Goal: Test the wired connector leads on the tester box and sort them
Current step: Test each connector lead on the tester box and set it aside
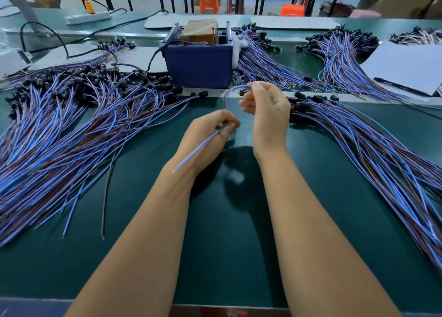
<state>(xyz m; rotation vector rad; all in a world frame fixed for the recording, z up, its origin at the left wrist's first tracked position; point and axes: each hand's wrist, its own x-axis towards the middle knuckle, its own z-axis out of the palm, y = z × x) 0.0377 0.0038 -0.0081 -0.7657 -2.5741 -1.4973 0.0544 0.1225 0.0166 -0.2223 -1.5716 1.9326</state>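
From the head view, the right hand (265, 106) is pinching one lead's black connector (242, 92) while the left hand (212, 135) is grasping its blue wire (198, 149), both grips just short of the tester box (199, 64), so bringing the connector up to it looks next.

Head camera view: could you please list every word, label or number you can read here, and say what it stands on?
No text can be read in this view.
The dark blue plastic tester box shows a plain front face, no label.
The brown taped block inside it has no legible print.
The white power strip is too blurred to show any marking.
The white sheet looks blank.
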